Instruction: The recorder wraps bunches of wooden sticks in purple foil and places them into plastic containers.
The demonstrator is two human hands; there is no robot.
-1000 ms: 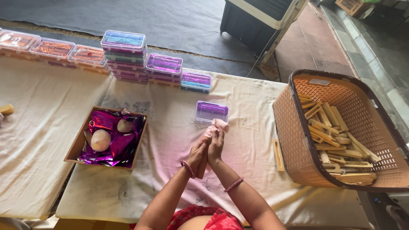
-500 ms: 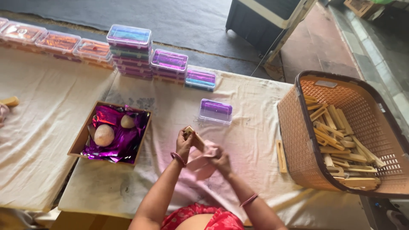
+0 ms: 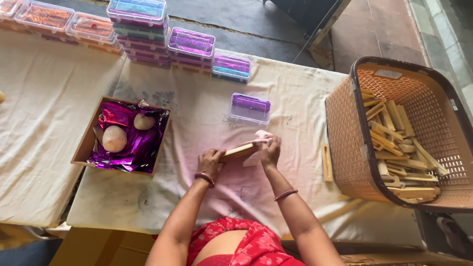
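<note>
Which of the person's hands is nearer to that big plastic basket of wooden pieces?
The right hand. It sits at the end of the wooden stick that points toward the basket, though still apart from it. The left hand grips the stick's other end, farther away, toward the foil-lined box.

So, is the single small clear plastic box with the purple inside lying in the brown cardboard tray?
No, the small clear plastic box with purple inside lies on the cream cloth, apart from the brown cardboard tray.
</note>
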